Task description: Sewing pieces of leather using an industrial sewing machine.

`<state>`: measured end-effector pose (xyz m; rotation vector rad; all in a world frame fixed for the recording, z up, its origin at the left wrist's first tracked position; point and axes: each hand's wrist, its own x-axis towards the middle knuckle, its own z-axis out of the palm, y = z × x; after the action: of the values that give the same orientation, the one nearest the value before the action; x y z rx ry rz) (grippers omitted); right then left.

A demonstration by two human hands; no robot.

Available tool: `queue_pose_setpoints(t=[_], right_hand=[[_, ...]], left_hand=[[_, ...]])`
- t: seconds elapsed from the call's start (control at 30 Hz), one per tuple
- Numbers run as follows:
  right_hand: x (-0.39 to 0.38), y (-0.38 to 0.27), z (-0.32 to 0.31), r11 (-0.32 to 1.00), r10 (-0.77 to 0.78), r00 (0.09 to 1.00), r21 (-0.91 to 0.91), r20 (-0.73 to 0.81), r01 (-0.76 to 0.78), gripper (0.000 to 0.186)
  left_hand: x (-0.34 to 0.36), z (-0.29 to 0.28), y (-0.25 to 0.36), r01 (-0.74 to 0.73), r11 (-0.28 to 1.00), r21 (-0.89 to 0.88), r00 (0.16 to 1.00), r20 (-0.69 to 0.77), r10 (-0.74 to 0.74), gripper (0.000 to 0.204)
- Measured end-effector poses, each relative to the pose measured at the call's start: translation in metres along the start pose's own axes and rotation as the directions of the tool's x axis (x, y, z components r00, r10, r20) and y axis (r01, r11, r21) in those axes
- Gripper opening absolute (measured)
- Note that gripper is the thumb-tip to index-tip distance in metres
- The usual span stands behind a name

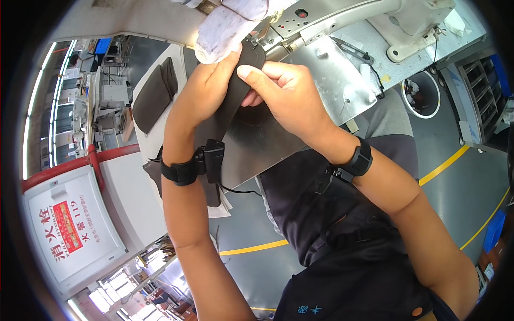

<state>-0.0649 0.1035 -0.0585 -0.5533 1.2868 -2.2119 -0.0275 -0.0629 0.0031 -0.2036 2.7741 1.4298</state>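
My left hand [211,91] is closed on a dark grey-brown flat strip [224,119], its thumb up near a white wrapped part [222,35] of the sewing machine [324,27]. My right hand [284,99] pinches the same strip just to the right, thumb on top and fingers curled. The strip's upper curved end lies by the machine's metal fittings, where the needle area is too obscured to make out. Beneath both hands is the metal work plate [334,80]. A stack of dark pieces [152,99] rests on a pale surface at the left.
A black-handled tool [353,51] lies on the machine bed. At the right are a bin [420,107] with scraps and a metal rack [476,93]. A white wall cabinet [99,211] and red pipe [115,152] stand left. My legs are under the bench edge.
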Motion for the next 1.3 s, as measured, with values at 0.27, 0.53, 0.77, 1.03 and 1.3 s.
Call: queue_pose_setpoints(t=[0.27,0.53,0.77,1.03,1.3], right_hand=[[0.009,-0.003,-0.003,0.998,-0.041,0.999,-0.05,0.008,0.042,0.041],[0.012,0.0,-0.008,0.995,-0.039,0.998,-0.088,0.048,0.044,0.04],[0.012,-0.002,-0.011,1.0,0.018,0.997,-0.008,0.08,-0.018,0.04],[0.012,-0.016,-0.02,0.997,0.071,0.995,0.015,0.068,-0.072,0.041],[0.021,-0.029,-0.042,0.99,0.091,0.985,-0.116,0.148,-0.074,0.027]], left_hand=[[-0.009,-0.005,-0.006,-0.088,0.982,0.166,0.996,0.037,0.083,0.056],[-0.008,-0.009,0.005,-0.16,0.951,0.263,0.987,0.05,0.153,0.046],[-0.016,-0.002,0.018,-0.077,0.969,0.235,0.997,0.001,0.078,0.052],[-0.025,0.019,0.022,-0.059,0.983,0.173,0.989,-0.121,0.08,0.049],[-0.03,0.04,0.023,0.149,0.988,-0.035,0.966,-0.21,-0.153,0.058]])
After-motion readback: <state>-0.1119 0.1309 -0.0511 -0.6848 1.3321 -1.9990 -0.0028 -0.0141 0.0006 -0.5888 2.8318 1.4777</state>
